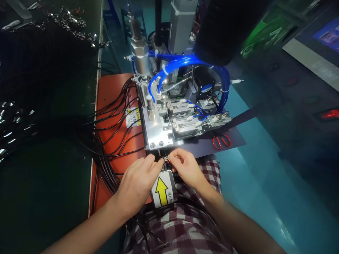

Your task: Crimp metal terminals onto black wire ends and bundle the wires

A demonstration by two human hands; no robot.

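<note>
In the head view, my left hand (pixel 139 180) and my right hand (pixel 186 167) meet at the front edge of a metal machine (pixel 161 130). Between my fingertips are thin coloured wires (pixel 167 160), with red showing among them. Both hands pinch at these wires with thumb and forefinger; the exact ends are too small to make out. Just below my fingers is a block with a white label and a yellow arrow (pixel 161 192), beside my left wrist.
Black cables (pixel 106 169) run across an orange board (pixel 109 97) to the machine's left side. Blue air tubes (pixel 182 61) arch over it. Red-handled scissors (pixel 221 141) lie on the dark plate to the right. Shiny metal parts (pixel 70 19) lie at the upper left.
</note>
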